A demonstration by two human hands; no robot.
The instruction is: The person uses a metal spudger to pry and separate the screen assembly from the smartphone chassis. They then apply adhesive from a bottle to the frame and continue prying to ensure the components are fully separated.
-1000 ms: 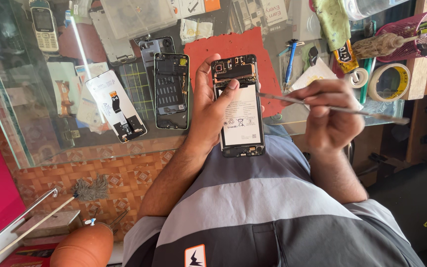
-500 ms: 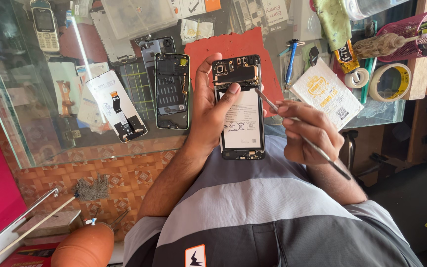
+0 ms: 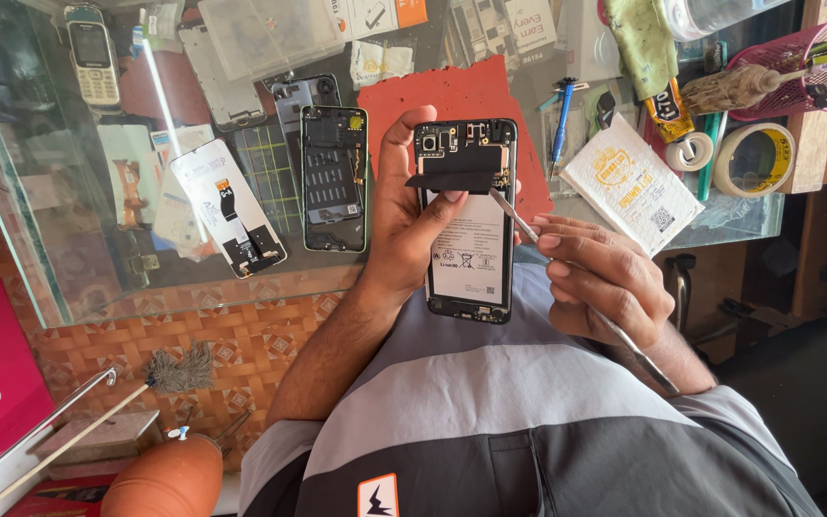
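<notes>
Right now, from the head camera, my left hand [image 3: 404, 225] cradles the opened black smartphone with its back cover off [image 3: 466, 220] above my lap, fingers clamped along its edge and the thumb pinning a black flap near the top, so the board stays exposed and steady. My right hand [image 3: 600, 282] pinches a thin metal pair of tweezers [image 3: 567, 273], fingers closed together on its shaft like a pen; the tip touches the phone just under that flap, probably at a connector, though I cannot tell exactly. Beyond, on the glass counter [image 3: 241, 278], a second stripped phone frame [image 3: 334, 179] and a white display panel with a ribbon cable [image 3: 227, 208] lie flat, near at hand beside a red rubber work mat [image 3: 452, 91].
</notes>
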